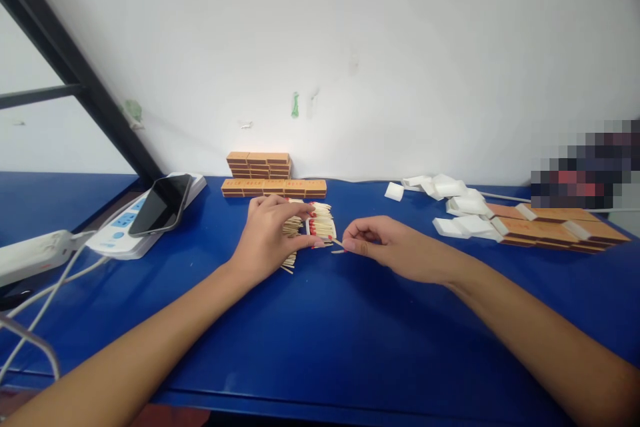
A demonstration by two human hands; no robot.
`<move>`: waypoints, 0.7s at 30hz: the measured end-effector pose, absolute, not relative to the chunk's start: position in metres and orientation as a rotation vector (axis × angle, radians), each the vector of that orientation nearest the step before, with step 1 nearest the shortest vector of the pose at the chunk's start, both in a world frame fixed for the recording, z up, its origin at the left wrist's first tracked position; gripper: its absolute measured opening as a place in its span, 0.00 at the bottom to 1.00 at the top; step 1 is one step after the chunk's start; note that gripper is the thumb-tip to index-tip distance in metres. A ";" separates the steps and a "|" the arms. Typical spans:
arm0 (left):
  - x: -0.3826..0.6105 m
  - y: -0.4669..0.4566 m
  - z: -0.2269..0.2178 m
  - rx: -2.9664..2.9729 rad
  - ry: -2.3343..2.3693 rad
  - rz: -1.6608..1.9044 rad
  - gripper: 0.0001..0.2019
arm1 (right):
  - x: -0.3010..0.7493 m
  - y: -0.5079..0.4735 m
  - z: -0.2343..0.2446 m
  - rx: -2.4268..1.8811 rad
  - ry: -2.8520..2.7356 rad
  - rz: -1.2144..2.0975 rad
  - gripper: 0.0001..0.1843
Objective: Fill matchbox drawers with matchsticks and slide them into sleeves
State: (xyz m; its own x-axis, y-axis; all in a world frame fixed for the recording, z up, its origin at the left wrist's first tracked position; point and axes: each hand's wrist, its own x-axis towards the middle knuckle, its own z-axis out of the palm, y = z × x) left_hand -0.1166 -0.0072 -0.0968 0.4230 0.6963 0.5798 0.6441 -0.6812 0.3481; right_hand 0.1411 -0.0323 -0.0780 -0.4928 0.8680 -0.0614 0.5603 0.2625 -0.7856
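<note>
A small white matchbox tray (pixel 331 232) full of red-tipped matches (pixel 321 216) lies on the blue table. My left hand (pixel 267 230) reaches over a loose pile of matches (pixel 289 260) and grips the tray's left end, thumb at the near side and index finger at the far side. The palm and fingers hide part of the pile. Just right of the tray, my right hand (pixel 377 243) is closed in a pinch on a single match (pixel 337 241), its red head pointing at the tray. Another match (pixel 339 252) is by the right fingertips.
Orange matchboxes (pixel 274 188) stand in a row and a stack by the wall. On the right are white empty trays (pixel 450 193) and more orange matchboxes (pixel 545 227). A phone (pixel 161 205) rests on a white power strip (pixel 117 238) with cables at left.
</note>
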 end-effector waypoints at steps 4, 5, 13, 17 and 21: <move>-0.113 -0.010 -0.095 2.610 1.127 1.143 0.31 | 0.135 -0.037 -0.081 -1.296 -2.119 0.729 0.14; -0.113 -0.011 -0.095 2.613 1.114 1.147 0.32 | 0.134 -0.037 -0.083 -1.273 -2.130 0.625 0.12; -0.111 -0.015 -0.094 2.628 1.125 1.114 0.34 | 0.130 -0.041 -0.087 -1.203 -2.226 0.450 0.07; -0.111 -0.015 -0.095 2.639 1.037 1.175 0.35 | 0.128 -0.043 -0.086 -1.189 -2.201 0.421 0.06; -0.110 -0.016 -0.097 2.648 0.914 1.234 0.36 | 0.123 -0.045 -0.085 -1.156 -2.169 0.439 0.06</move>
